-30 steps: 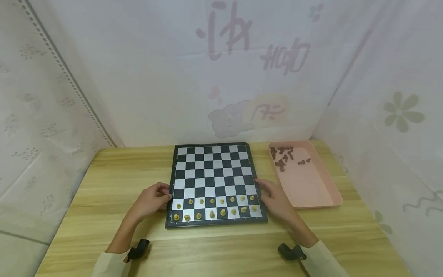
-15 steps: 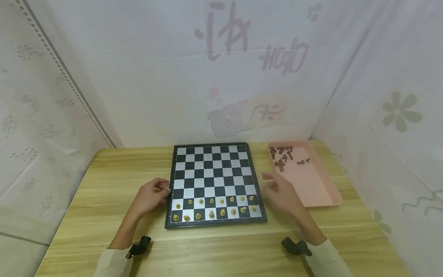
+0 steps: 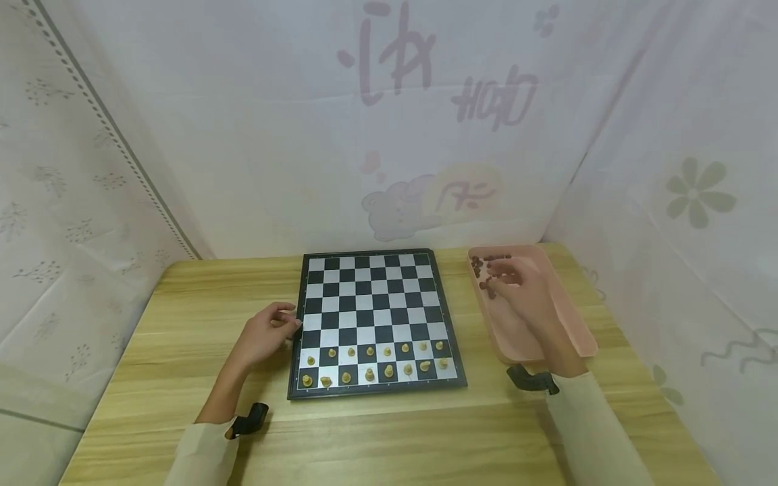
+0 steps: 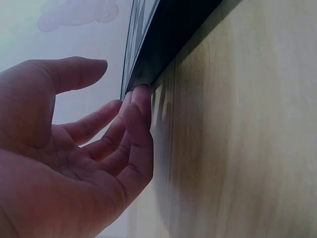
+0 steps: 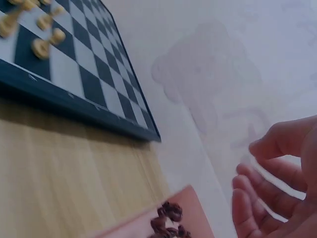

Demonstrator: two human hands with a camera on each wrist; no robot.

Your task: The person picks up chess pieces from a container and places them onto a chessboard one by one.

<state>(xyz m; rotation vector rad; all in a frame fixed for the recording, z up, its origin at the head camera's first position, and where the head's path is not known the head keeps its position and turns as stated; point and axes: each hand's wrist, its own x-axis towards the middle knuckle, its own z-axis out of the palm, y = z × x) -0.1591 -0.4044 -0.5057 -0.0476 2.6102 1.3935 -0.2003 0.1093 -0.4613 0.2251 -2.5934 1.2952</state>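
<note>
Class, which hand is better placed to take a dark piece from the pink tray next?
Probably the right hand: it is over the pink tray, close to the dark pieces. The left hand is at the left edge of the chessboard, across it from the tray.

1. Desk (image 3: 377,439): yellowish wood-grain surface with rounded rear corners.
2. Back sheet (image 3: 255,155): pale, lightly creased; bears faded lettering (image 3: 398,57) and a cartoon animal print (image 3: 395,209).
3. Left sheet (image 3: 61,297): pale, with sprig prints.
4. Right sheet (image 3: 644,283): pale, creased, with a grey-green flower print (image 3: 708,196).
5. Lighting: soft, diffuse; shadows on the desk are faint.
</note>
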